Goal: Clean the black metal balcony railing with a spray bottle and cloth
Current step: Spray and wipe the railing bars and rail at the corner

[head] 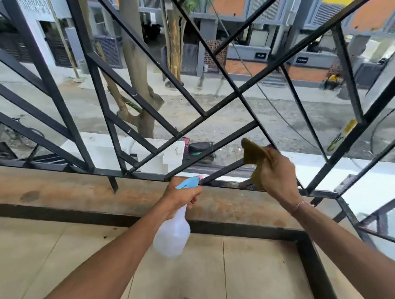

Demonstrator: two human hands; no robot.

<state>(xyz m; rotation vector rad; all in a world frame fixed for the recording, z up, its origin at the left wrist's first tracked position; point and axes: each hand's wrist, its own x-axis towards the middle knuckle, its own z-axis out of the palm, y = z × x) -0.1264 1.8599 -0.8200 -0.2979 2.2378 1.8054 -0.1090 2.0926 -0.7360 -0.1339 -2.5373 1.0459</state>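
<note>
The left hand is wrapping its fingers around the neck of one spray bottle, nozzle near the railing. The right hand is gripping one cloth against a low slanted bar.

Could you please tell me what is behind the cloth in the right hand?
The olive cloth in the right hand lies against a slanted bar of the black railing, low down. The stretch of bar beneath it is covered, so its state cannot be seen. Street pavement shows beyond.
</note>
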